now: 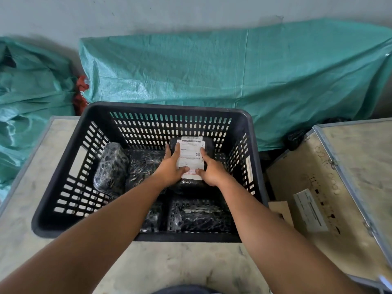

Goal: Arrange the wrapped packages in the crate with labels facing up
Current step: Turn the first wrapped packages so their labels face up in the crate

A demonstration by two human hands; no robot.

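Note:
A black slotted plastic crate [63, 164] stands on a pale worktop. Inside lie several packages wrapped in black bubble film. One package [209, 145] at the back right shows a white shipping label [191, 154] facing up. My left hand [170, 168] grips its left side and my right hand [212, 171] grips its right side, thumbs resting on the label's lower edge. Another package [111, 168] leans tilted against the left wall. A flat one [144, 166] lies beside it, and two more [199, 215] lie at the front; no labels show on these.
The crate sits on a worn pale table [180, 266]. To the right is a wooden box [318, 187] with a metal-edged lid and a white sticker. Green woven sacks [233, 71] rest against the wall behind, with more sacks at the left.

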